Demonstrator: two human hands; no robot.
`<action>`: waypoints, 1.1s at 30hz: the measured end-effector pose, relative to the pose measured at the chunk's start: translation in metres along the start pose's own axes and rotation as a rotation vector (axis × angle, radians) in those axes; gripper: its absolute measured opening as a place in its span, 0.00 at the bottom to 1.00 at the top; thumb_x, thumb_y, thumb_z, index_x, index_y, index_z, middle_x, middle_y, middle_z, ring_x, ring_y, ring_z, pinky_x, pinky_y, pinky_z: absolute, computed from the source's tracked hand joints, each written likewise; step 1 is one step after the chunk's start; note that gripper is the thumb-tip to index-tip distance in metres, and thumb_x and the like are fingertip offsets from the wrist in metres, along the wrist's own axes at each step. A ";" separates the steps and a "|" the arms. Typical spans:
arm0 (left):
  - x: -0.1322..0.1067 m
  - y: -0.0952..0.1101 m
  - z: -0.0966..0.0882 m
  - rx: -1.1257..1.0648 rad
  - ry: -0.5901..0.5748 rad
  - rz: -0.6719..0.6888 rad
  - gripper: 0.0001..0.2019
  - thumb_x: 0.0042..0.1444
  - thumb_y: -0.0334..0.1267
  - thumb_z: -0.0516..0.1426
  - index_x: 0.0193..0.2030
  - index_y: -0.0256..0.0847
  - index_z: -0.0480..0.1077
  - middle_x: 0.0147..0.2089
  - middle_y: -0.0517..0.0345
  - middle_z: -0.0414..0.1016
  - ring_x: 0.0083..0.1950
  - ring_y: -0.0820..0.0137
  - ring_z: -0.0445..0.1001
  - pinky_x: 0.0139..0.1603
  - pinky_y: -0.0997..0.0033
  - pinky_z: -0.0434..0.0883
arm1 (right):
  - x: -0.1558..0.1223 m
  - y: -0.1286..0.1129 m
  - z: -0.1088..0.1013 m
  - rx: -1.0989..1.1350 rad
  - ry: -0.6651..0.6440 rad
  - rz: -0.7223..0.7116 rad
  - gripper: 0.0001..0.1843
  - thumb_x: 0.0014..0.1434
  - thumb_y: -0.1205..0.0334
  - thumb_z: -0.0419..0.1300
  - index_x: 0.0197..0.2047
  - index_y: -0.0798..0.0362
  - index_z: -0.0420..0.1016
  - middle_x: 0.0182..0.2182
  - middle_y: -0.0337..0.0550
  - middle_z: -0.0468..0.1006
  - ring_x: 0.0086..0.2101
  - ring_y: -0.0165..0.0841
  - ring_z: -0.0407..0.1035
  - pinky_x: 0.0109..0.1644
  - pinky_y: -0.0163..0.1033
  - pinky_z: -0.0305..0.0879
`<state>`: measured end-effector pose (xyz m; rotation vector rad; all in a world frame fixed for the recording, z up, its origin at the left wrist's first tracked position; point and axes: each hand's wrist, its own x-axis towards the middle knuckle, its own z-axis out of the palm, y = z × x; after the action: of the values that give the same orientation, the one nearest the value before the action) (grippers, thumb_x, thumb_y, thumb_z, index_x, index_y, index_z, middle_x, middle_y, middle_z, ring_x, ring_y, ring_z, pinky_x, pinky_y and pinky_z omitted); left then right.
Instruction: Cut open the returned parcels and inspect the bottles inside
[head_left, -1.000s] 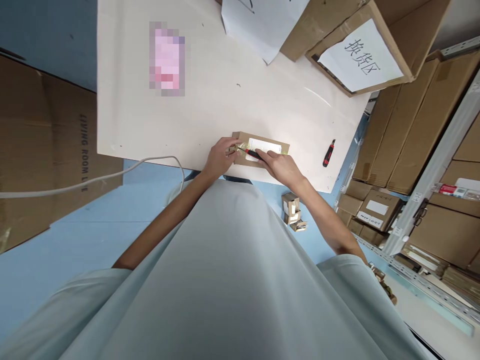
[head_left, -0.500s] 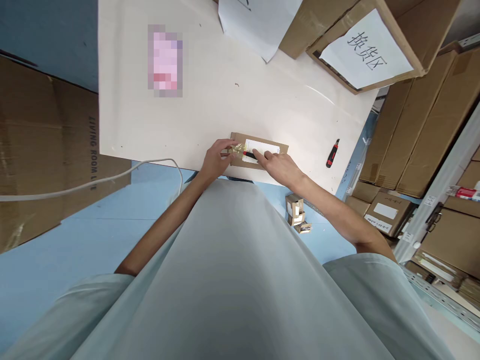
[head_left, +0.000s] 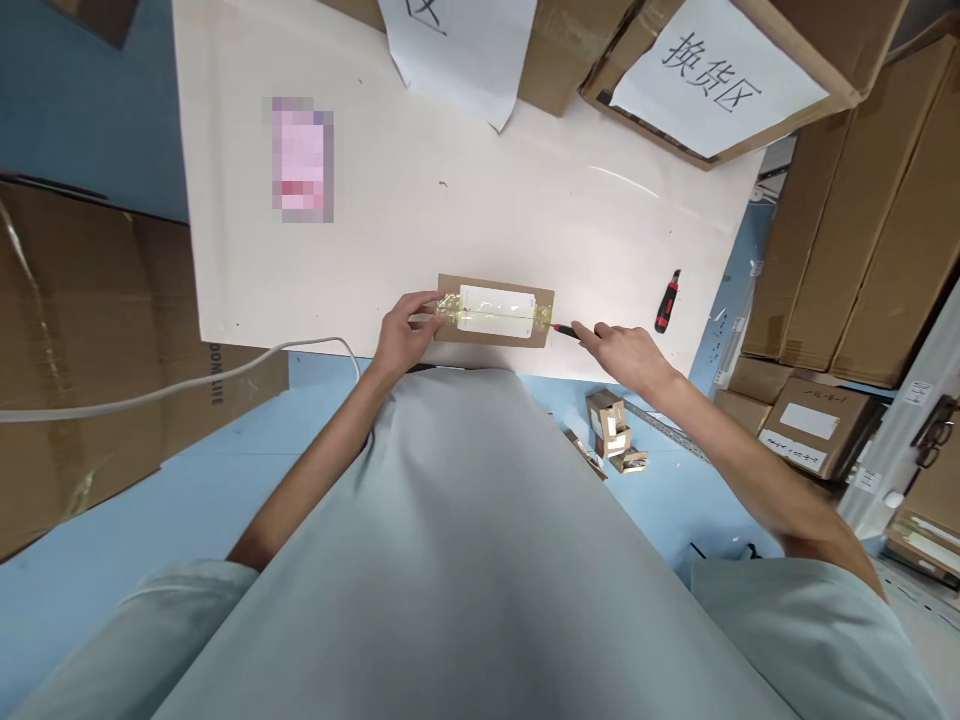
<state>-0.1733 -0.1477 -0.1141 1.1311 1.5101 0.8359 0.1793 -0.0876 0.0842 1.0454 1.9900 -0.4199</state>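
Carton (head_left: 495, 312): brown matte cardboard, a long flat rectangle from above, lying by the near edge of the desk, long sides running left to right.
Paper label (head_left: 487, 299): white, smooth, rectangular, on the carton's upper face; a thin straight line runs lengthwise across it.
Tape (head_left: 448, 307): clear, yellowish, shiny, wrinkled, showing at both ends of the label.
Left hand (head_left: 409, 333): bent fingers at the carton's left end, thumb and index finger apart; whether this grip clamps the cardboard, I cannot tell. The carton lies to its right.
Slim tool (head_left: 567, 331): red-and-black handle, narrow tip at the carton's right end.
Right hand (head_left: 628, 355): grip clamped on the slim tool; the carton lies to its left, apart from the fingers.
Desk (head_left: 360, 250): pale, smooth, specked with dark scraps.
Box cutter (head_left: 667, 302): red and black, lying right of the carton.
Pink patch (head_left: 302, 160): pixelated, far left.
Open box (head_left: 832, 45): cardboard, far right, with a white handwritten sheet (head_left: 712, 75) on its side.
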 end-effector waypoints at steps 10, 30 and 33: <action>-0.001 0.007 0.003 -0.004 0.010 -0.033 0.23 0.64 0.51 0.65 0.63 0.46 0.81 0.69 0.45 0.80 0.58 0.57 0.84 0.54 0.56 0.86 | 0.069 -0.059 -0.017 0.189 0.134 -0.167 0.32 0.86 0.58 0.41 0.88 0.44 0.51 0.58 0.57 0.85 0.48 0.47 0.82 0.45 0.43 0.66; 0.002 -0.001 0.009 -0.035 0.061 -0.039 0.23 0.65 0.53 0.68 0.61 0.45 0.83 0.67 0.46 0.81 0.56 0.58 0.84 0.52 0.60 0.85 | 0.059 -0.045 -0.036 -0.057 -0.008 -0.156 0.40 0.75 0.77 0.46 0.87 0.55 0.50 0.61 0.69 0.82 0.52 0.51 0.82 0.48 0.47 0.68; 0.001 0.001 0.011 -0.016 0.068 -0.041 0.23 0.66 0.53 0.67 0.61 0.45 0.83 0.67 0.46 0.81 0.57 0.58 0.84 0.51 0.61 0.85 | 0.047 -0.031 -0.028 -0.075 -0.009 -0.144 0.40 0.76 0.78 0.46 0.87 0.55 0.51 0.61 0.68 0.82 0.52 0.50 0.83 0.47 0.46 0.68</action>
<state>-0.1628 -0.1475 -0.1161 1.0656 1.5747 0.8649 0.1252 -0.0646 0.0612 0.8556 2.0640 -0.4219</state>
